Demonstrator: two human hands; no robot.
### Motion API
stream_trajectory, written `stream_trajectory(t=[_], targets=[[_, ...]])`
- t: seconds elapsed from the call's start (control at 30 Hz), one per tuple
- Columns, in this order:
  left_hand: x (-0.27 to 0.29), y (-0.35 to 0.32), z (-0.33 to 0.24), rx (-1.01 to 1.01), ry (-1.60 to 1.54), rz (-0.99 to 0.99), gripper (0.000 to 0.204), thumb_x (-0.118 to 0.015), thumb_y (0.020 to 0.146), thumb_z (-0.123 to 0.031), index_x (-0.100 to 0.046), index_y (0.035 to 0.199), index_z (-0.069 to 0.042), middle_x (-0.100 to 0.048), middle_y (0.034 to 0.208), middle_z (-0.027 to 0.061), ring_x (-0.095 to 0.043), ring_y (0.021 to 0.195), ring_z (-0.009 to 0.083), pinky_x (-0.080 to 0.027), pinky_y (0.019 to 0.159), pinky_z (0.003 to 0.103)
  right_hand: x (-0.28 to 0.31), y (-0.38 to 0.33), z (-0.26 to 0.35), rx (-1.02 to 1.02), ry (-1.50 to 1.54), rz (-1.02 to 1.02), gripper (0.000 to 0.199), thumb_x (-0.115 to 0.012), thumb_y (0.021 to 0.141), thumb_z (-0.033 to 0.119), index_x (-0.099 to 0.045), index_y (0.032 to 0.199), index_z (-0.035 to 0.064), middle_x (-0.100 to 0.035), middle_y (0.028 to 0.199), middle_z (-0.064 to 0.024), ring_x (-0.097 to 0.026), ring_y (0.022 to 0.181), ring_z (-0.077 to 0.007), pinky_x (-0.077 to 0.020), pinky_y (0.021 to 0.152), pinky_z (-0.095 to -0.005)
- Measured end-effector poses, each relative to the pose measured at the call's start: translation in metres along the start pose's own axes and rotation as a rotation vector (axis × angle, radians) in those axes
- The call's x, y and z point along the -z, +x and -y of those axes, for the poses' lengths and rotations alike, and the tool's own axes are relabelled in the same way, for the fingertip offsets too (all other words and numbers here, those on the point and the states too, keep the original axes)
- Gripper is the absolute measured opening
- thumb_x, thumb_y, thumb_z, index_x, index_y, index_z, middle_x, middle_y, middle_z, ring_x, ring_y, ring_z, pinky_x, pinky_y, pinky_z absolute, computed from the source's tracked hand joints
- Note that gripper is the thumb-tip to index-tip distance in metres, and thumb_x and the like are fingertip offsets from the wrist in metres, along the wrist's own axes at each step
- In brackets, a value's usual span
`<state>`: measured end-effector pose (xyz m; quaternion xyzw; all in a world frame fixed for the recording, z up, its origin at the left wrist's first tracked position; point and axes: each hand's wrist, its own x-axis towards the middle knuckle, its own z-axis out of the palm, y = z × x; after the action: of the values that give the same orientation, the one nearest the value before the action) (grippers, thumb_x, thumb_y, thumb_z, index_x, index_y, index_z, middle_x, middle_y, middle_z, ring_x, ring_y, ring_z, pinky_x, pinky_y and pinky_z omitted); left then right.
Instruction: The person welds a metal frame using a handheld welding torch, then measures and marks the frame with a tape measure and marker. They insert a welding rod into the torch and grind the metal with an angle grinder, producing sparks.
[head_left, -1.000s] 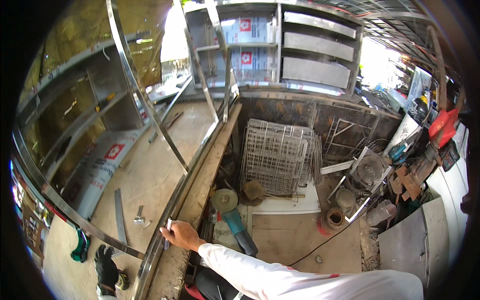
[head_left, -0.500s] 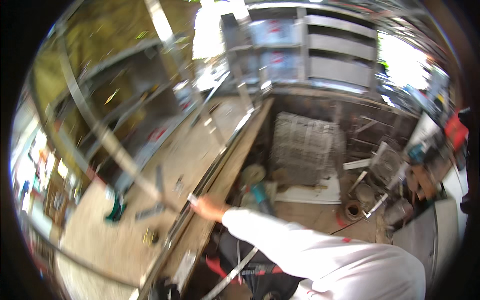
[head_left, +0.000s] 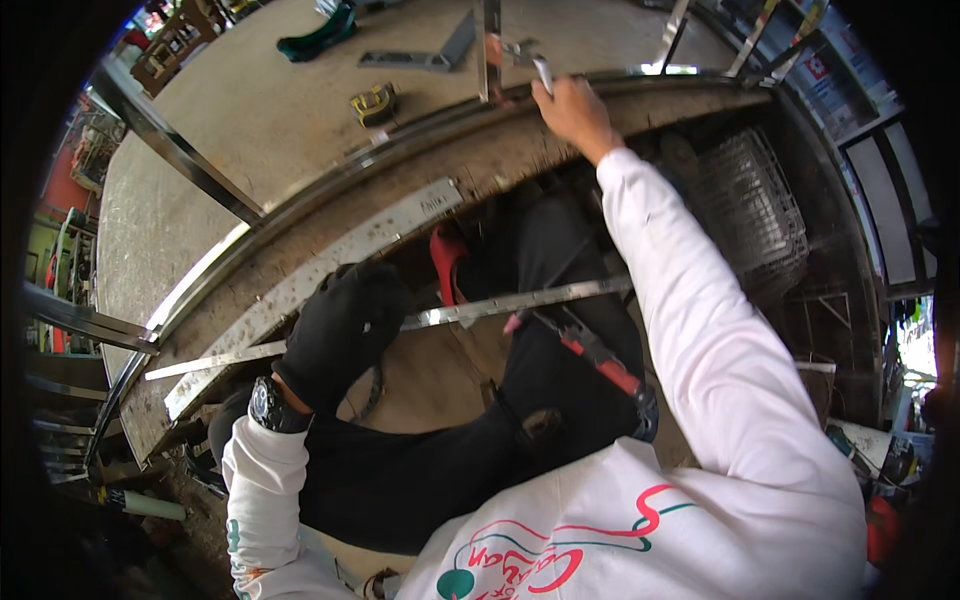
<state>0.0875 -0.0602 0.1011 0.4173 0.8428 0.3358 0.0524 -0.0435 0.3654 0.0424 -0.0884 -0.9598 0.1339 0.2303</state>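
Observation:
My left hand (head_left: 340, 330), in a black glove with a wristwatch above it, is closed round a long, narrow, shiny metal strip (head_left: 470, 313) lying across my lap. My bare right hand (head_left: 578, 115) reaches out over the bench edge. Between its thumb and fingers is a short whitish stick (head_left: 543, 74), its kind unclear. Just left of that hand stands an upright metal bar (head_left: 489, 50). Beneath my hands runs a curved metal rail (head_left: 330, 180) along a wooden plank (head_left: 520, 155). A pale, speckled flat strip (head_left: 345, 250) lies on the plank.
On the bench (head_left: 230, 110) lie a yellow-black tape measure (head_left: 374, 103), a metal square (head_left: 430, 55) and a green tool (head_left: 317, 36). Slanting metal bars (head_left: 180, 150) rise from the rail. A red-and-grey tool (head_left: 598, 360) rests by my leg. A wire rack (head_left: 750, 205) is at the right.
My view has swung down and toward the right, bringing my gloved left hand and the metal strip into sight. The right hand still pinches the whitish stick near the rail.

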Motion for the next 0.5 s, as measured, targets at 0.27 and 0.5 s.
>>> stream_trajectory(t=[0.27, 0.5], targets=[[-0.05, 0.015, 0.0, 0.001, 0.137, 0.225, 0.044, -0.076, 0.09, -0.023, -0.067, 0.13, -0.011, -0.068, 0.116, 0.0103, -0.064, 0.109, 0.0347, -0.053, 0.092, 0.046, 0.05, -0.049, -0.03, 0.344, -0.126, -0.085, 0.041, -0.08, 0.081, 0.02, -0.067, 0.118, 0.0083, -0.065, 0.119, -0.0157, -0.061, 0.116, -0.0387, -0.0447, 0.1, -0.05], [-0.076, 0.021, 0.018, 0.207, 0.059, 0.354, 0.041, -0.078, 0.088, -0.021, -0.07, 0.126, -0.008, -0.068, 0.083, 0.0137, -0.068, 0.076, 0.0339, -0.054, 0.068, 0.042, 0.119, -0.192, -0.078, -0.221, 0.53, -0.061, 0.017, -0.077, 0.093, 0.021, -0.074, 0.095, 0.0045, -0.067, 0.077, -0.0024, -0.061, 0.071, -0.0097, -0.0492, 0.066, -0.0269]])
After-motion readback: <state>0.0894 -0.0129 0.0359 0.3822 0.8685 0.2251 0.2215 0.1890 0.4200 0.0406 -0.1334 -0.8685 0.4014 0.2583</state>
